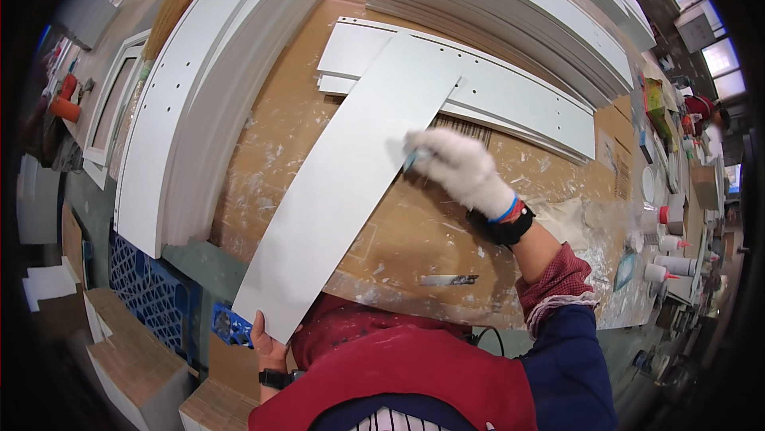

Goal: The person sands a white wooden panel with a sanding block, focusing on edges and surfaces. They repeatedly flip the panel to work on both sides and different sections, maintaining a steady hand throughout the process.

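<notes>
A long white board (335, 168) slants across the worktable, its far end resting on a short stack of drilled white boards (526, 104). My bare left hand (272, 343) grips its near end, thumb on the top face and the other fingers mostly hidden. At the board's right edge, about midway, my right hand (462, 164) in a white glove is closed and blurred by motion. A small light-blue bit shows at its fingertips, too smeared to name. Below that hand, a thin flat strip (449, 280) with a dark part lies on the cardboard.
Tall stacks of white panels stand at the left (175, 96) and at the back (510, 1). Paint-flecked cardboard (263, 168) covers the table. A straw brush (167, 21) is at far left, a blue plastic pallet (147, 291) below. White bottles (673, 264) line the right side.
</notes>
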A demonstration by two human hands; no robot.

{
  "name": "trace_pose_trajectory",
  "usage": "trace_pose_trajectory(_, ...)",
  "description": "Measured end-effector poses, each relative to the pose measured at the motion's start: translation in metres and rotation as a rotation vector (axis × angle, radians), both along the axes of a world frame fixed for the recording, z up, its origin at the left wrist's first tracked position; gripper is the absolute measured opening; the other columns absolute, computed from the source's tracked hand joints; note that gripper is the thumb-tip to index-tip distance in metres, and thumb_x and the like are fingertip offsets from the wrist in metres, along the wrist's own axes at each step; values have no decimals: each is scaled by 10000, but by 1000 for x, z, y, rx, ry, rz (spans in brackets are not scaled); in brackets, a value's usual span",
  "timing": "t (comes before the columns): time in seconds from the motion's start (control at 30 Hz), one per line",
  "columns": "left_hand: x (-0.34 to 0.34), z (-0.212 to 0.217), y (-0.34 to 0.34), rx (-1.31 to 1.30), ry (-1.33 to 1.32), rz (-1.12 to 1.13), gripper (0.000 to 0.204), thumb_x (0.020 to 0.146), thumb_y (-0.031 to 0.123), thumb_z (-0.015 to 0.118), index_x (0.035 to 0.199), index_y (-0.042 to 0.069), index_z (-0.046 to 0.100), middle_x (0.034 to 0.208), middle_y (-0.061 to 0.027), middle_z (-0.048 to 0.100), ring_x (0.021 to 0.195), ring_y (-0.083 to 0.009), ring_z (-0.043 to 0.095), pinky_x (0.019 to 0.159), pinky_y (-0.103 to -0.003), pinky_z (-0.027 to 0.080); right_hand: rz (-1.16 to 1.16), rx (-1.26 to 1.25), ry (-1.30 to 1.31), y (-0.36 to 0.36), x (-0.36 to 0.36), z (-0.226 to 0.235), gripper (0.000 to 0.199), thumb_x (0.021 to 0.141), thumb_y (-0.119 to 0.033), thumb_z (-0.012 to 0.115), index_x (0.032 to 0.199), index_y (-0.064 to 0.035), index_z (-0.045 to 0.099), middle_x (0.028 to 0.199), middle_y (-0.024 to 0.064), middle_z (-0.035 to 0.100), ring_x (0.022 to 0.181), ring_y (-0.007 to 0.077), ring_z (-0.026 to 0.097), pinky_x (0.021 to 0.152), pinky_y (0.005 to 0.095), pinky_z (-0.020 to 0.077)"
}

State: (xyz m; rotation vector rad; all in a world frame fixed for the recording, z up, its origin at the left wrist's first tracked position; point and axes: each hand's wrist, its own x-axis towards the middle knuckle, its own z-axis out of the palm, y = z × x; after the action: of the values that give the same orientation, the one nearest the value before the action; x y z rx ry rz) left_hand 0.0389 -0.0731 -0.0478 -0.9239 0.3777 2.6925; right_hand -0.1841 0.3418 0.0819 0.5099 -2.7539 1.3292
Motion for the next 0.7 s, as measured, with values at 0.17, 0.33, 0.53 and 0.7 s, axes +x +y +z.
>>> trace_pose_trajectory(0.17,1,-7,-4,-13,21,-8,534,934,336,476,1352,29,351,1309,-226,463,1137,-462,500,744,-697,477,-515,-107,142,41,-51,-11,310,818,-34,633,1122,-87,609,942,88,657,810,149,641,751,256,534)
trace_pose_trajectory(0.33,-1,-4,-2,-48,-3,-16,530,932,357,470,1338,31,370,1295,-226,474,1121,-452,517,734,-689,488,-469,81,290,37,-51,-15,304,828,-2,593,1123,-74,601,928,91,651,808,143,635,758,250,528)
trace_pose_trajectory(0.53,3,-7,-5,4,28,-27,556,934,331,468,1366,14,316,1328,-224,442,1154,-458,485,760,-693,477,-76,-28,182,-13,4,-23,327,749,57,625,1051,-68,636,838,87,646,713,157,620,684,266,551)
trace_pose_trajectory(0.7,-2,1,-1,-59,5,-30,541,927,344,477,1351,33,347,1291,-223,478,1117,-450,519,720,-677,503,31,-164,-488,-28,50,7,347,838,-36,582,1183,-79,574,867,47,623,796,115,623,734,261,504)
